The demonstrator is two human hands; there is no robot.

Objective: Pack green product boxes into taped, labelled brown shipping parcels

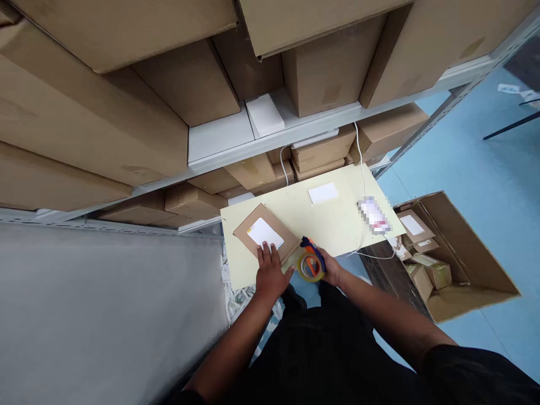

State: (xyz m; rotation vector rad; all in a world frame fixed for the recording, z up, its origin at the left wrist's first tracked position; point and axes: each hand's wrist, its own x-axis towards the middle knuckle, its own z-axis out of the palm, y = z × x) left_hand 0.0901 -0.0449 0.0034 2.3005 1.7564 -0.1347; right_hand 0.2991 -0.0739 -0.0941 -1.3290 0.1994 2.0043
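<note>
A flat brown cardboard parcel (243, 229) with a white label (261, 232) lies at a slant on the left part of the pale yellow tabletop (337, 236). My left hand (270, 275) rests on its near side, fingers stretched out over the label's lower edge. Wrapped round an orange and blue tape dispenser (311, 247) is my right hand (331, 268). The dispenser carries a roll of yellowish tape (300, 266) and is held at the parcel's near right corner. Whether its blade touches the cardboard I cannot tell.
A white paper sheet (323, 193) and a pixelated object (373, 215) lie on the tabletop, white cables nearby. Shelving with several cardboard boxes (333, 67) rises behind. At right stands a large open carton (476, 253) holding small parcels. A grey wall (105, 315) bounds the left.
</note>
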